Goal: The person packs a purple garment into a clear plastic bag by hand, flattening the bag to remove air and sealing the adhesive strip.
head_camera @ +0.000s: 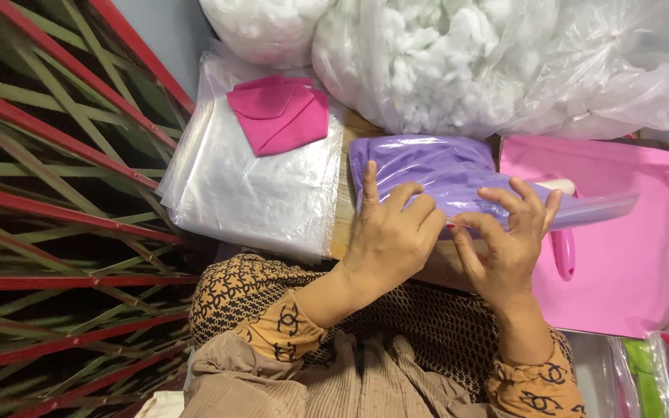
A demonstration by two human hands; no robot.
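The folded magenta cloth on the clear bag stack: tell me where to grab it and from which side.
Pinch the magenta cloth at its lower pointed corner, coming from the near side by the left hand. That corner overhangs the flat stack of clear bags, free of the stuffing bags behind.

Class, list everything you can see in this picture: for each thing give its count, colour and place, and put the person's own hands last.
Purple item in clear bag: one, purple, centre, under both hands.
Stack of clear plastic bags: one, clear, left of the purple item.
Folded cloth: one, magenta, on top of the stack.
Bags of white stuffing: at least two, clear with white filling, top.
Pink sheet: one, pink, right.
Pink handle: one, pink, beside the right hand; its kind is unclear.
Green and red packets: number unclear, bottom right corner.
Metal grille: one, red and green, left.
Left hand: flat on the purple item.
Right hand: fingers on the bag's edge.
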